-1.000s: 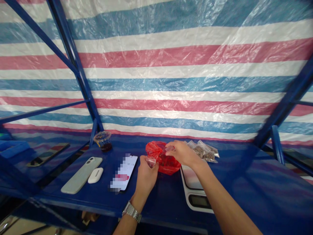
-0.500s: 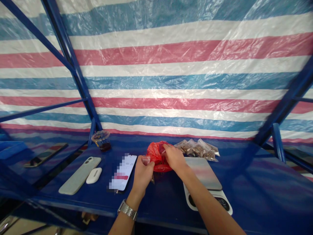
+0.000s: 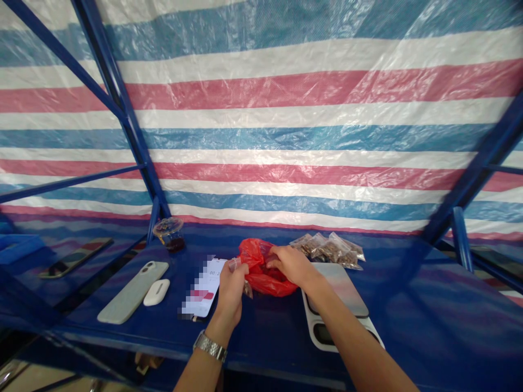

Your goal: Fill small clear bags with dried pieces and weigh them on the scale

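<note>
The left hand (image 3: 231,286) was clamped on a small clear plastic bag (image 3: 248,290) with brown contents, below the centre of the frame. The right hand (image 3: 292,262), apart from the left, reached into the crumpled red plastic bag (image 3: 272,286) just right of it; whether it gripped anything could not be determined. A white scale with a grey rectangular platform (image 3: 343,288) stood at lower right on the blue bench (image 3: 278,340).
</note>
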Tool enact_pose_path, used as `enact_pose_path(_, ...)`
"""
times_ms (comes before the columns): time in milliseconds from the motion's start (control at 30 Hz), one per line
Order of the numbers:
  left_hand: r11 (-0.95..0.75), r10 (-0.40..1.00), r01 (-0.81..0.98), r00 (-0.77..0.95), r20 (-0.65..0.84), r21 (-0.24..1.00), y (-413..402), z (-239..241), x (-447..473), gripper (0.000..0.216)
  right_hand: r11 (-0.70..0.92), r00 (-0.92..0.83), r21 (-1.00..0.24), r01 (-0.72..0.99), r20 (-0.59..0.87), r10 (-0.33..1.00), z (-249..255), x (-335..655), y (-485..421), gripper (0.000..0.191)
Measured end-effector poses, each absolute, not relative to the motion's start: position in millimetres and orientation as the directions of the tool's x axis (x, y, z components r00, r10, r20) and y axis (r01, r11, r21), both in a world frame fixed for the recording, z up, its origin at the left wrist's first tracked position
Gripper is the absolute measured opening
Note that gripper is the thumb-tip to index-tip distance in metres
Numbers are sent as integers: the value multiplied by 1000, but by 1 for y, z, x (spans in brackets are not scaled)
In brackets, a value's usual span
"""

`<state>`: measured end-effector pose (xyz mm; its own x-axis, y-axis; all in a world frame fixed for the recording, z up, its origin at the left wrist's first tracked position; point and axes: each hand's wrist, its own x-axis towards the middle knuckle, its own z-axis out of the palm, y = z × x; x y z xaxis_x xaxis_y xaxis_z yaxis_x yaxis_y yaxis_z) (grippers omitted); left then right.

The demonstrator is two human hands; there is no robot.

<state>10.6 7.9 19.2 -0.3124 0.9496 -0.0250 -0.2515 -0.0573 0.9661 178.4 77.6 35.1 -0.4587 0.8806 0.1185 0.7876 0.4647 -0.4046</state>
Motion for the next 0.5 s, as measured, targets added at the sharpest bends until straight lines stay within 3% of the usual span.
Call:
enact_pose_path(233, -78, 958, -298, -286, -11, 951, 10, 18, 11, 12, 582, -612, -522, 624, 138, 779, 29, 181, 84, 31)
enact_pose_path(333, -67, 957, -304, -289, -26, 950, 10, 19, 12, 12, 599, -615, -474, 645, 144, 775, 32, 182, 84, 46)
enact_pose_path(500, -51, 965, -353, -259, -46, 934, 12, 20, 14, 13, 516, -503, -353, 780, 135, 854, 35, 175, 73, 48)
